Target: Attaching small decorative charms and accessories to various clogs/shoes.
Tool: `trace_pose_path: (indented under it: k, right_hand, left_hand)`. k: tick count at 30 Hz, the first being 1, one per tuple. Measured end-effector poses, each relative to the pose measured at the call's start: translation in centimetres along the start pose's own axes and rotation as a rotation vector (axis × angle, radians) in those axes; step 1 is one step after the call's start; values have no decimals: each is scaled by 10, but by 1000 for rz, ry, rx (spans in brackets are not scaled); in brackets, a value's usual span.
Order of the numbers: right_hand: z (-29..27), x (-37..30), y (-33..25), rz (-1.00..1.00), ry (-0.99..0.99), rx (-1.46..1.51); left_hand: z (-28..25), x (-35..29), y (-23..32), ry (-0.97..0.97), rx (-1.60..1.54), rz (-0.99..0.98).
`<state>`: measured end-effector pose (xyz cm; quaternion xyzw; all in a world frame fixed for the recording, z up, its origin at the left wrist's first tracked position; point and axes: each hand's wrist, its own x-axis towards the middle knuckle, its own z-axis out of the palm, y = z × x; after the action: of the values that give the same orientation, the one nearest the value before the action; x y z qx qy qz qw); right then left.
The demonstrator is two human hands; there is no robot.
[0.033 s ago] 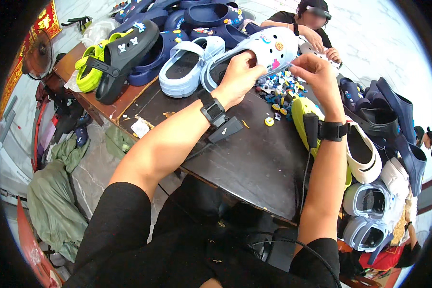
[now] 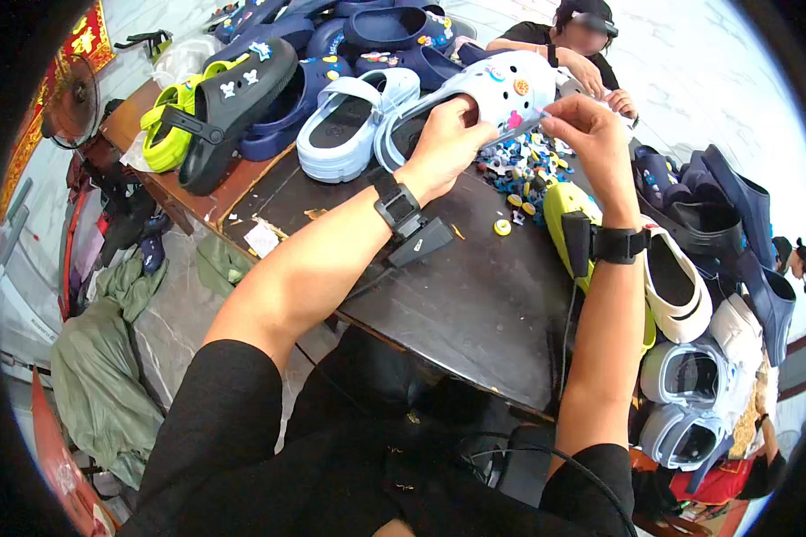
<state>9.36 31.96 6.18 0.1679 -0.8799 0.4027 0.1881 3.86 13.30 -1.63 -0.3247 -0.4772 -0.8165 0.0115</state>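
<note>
My left hand [image 2: 452,143] is closed round a light blue clog [image 2: 493,85], its thumb inside the opening. Colourful charms, among them a pink one and an orange round one, sit on the clog's holed upper. My right hand [image 2: 593,139] pinches at the clog's toe; whatever is between the fingertips is too small to make out. Below the clog lies a heap of small colourful shoe charms [image 2: 519,174], with a yellow round charm [image 2: 502,227] apart from it. A matching light blue clog [image 2: 338,130] stands to the left of my left hand.
Dark blue clogs [image 2: 385,27] pile up at the back of the dark table [image 2: 457,295]. A black clog [image 2: 242,107] and a lime green clog [image 2: 172,121] stand at the left. By my right forearm are a lime clog [image 2: 560,210] and a cream clog [image 2: 676,286]. Another person [image 2: 582,63] works across the table.
My right fingertips have shifted very slightly at the clog's toe. My left hand and the clog look the same.
</note>
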Motion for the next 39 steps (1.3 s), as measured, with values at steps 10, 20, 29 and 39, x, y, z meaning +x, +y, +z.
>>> trace_pose_path:
  k: [10,20,29,39]
  right_hand:
    - [20,1,-12,-155,544,-246]
    - [35,7,0,-429,627,-531]
    - [40,6,8,-506,709,-625]
    - [44,6,6,-560,584,-710]
  left_hand:
    - [5,-5,-6,-16,91,-12]
    - [7,-10,-10,-112,219,-26]
    - [8,-11,-11,-113,229,-55]
    - [5,-8,-8,-108,96,-75]
